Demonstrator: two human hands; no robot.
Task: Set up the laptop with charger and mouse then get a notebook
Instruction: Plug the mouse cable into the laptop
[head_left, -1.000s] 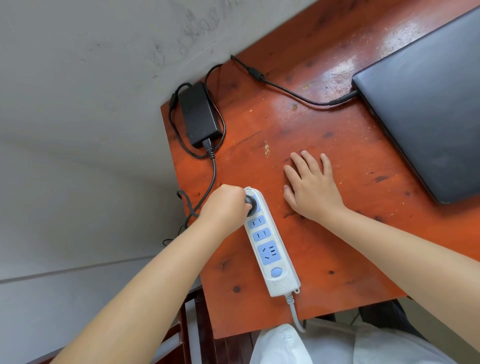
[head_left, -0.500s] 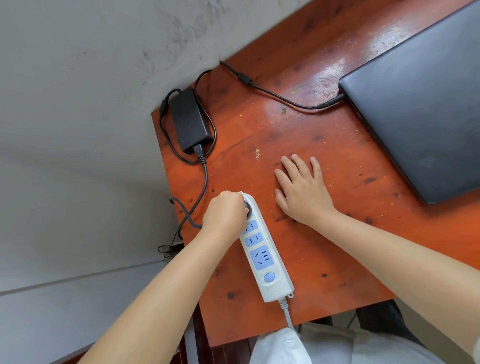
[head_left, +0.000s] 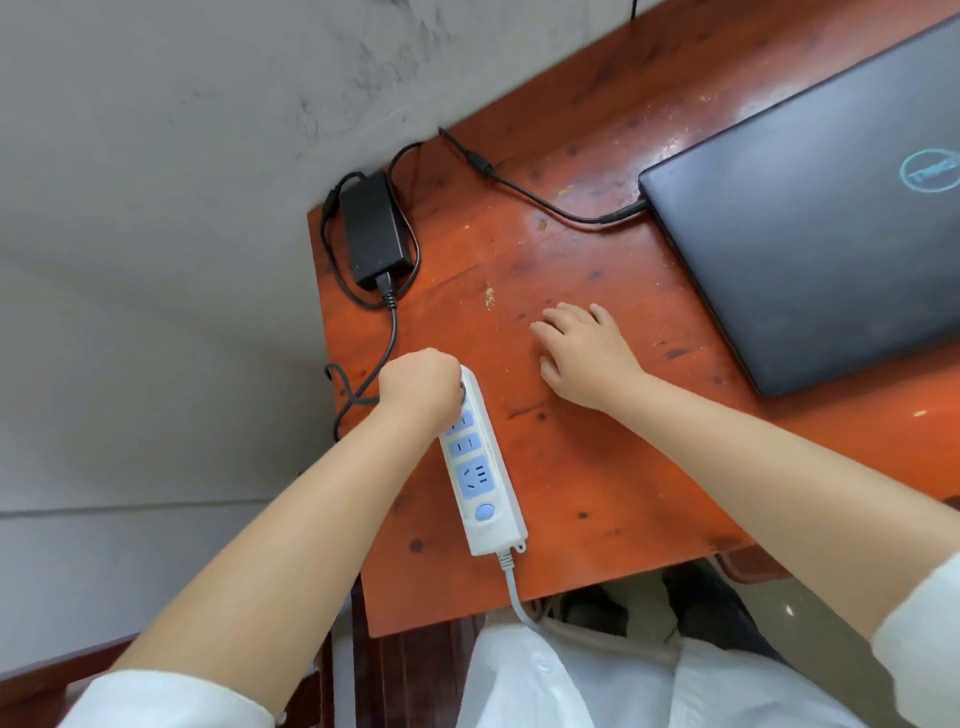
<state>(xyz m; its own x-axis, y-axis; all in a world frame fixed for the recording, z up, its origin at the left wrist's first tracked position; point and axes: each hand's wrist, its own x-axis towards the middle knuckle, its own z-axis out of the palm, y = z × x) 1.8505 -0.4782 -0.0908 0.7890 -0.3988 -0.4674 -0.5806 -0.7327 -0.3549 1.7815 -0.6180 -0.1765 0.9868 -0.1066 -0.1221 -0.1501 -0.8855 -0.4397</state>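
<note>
Since the earlier frame the right hand (head_left: 584, 358) has drawn its fingers in: they lay flat and spread on the tabletop (head_left: 597, 467), and now they are curled, with the fingertips bent down against the wood. The left hand (head_left: 418, 389) has stayed where it was, closed in a fist around the black plug (head_left: 462, 391) at the far end of the white power strip (head_left: 480, 462); only a dark sliver of the plug shows past the knuckles, so whether it is fully seated cannot be told.

Taking the power strip as the landmark: the right hand sits just beside its far end, on the laptop's side, not touching it. The charger brick (head_left: 375, 231) lies beyond the strip's far end, near the tabletop's corner by the grey wall (head_left: 156, 208), well apart from both hands. Its black cord (head_left: 387, 343) runs from the brick down to the left hand, looping over the tabletop's edge on the way. A second cord (head_left: 535, 195) runs from the brick to the side of the closed dark laptop (head_left: 810, 249), which lies well beyond the right hand, far from the strip. The strip's own white cable (head_left: 511, 587) drops off the near edge of the tabletop. White sleeves (head_left: 919, 629) show at both forearms
</note>
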